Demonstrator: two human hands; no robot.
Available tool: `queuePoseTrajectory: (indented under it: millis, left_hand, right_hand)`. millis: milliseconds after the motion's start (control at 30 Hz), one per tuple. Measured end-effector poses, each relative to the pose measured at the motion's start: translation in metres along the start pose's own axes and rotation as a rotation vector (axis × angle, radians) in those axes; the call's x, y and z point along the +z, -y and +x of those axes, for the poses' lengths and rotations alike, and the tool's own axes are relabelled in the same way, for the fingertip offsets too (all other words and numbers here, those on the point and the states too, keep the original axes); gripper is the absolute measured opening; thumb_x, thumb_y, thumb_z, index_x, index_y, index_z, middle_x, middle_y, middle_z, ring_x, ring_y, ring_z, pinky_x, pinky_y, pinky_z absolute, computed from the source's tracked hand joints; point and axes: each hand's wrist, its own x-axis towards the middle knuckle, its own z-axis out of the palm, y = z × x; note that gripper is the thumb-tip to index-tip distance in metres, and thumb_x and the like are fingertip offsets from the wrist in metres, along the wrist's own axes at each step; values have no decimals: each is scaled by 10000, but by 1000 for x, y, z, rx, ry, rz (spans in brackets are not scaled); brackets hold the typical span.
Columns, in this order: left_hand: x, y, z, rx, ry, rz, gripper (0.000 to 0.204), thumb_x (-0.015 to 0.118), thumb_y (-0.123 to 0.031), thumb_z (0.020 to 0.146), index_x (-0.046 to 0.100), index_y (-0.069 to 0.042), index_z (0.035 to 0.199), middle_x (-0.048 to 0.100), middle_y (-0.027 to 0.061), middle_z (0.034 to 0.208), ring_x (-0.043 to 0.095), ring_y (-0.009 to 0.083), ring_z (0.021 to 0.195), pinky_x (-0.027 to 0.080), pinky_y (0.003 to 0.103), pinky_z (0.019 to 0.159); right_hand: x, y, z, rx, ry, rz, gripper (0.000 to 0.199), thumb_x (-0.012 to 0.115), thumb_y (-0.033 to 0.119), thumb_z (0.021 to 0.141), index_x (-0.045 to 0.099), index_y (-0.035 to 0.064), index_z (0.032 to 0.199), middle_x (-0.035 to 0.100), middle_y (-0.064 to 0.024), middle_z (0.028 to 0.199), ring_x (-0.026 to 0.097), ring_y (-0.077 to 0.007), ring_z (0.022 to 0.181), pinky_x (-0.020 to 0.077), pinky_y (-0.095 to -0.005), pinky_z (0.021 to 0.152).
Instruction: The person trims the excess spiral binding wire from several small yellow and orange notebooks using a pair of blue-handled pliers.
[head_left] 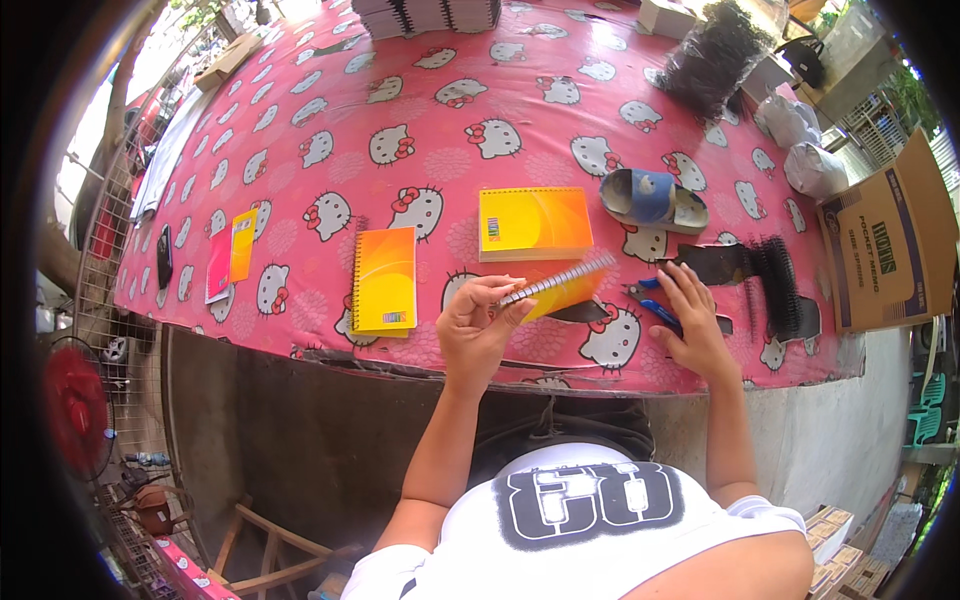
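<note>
My left hand [476,328] pinches one end of a small orange-and-yellow spiral notebook [563,293], its wire coil tilted up to the right. My right hand [698,330] rests with fingers spread at the blue-handled pliers [660,312] on the table, partly covering them. Behind the held notebook lies a stack of yellow-orange notebooks [535,222]. Left of it, another pile of notebooks [384,285] has its coil along the left side. Black plastic binding coils [778,288] lie to the right of my right hand.
A pink patterned cloth covers the table [440,160]. Beyond the pliers sits a blue slipper [654,200]. An open cardboard box [890,240] stands at the right edge. Farther left are pink and yellow covers [231,257] and a phone [165,257]. Bound stacks [428,16] stand at the back.
</note>
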Motion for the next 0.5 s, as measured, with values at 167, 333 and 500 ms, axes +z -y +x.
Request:
queuePoseTrajectory:
  millis: [167,333,500]
  left_hand:
    - [19,-30,1,274,-77,373,214,753,102,752,622,6,891,660,150,974,669,202,920,580,274,760]
    - [30,-49,-9,309,-42,513,206,750,126,738,610,25,851,662,179,995,673,224,905,574,297,782]
    - [35,-56,-14,247,-52,453,237,738,155,717,626,18,875,669,178,990,678,233,897,575,308,794]
  right_hand:
    - [-3,4,-18,48,-31,138,564,742,133,747,559,57,1275,532,-160,1207,511,-343,1070,405,-457,955]
    - [-43,92,9,-136,-91,561,570,758,135,731,569,64,1264,536,-170,1147,523,-344,1061,442,-432,908]
    - [-34,105,14,-137,-46,590,479,706,187,802,581,31,1238,554,-181,1126,557,-311,1054,466,-409,878]
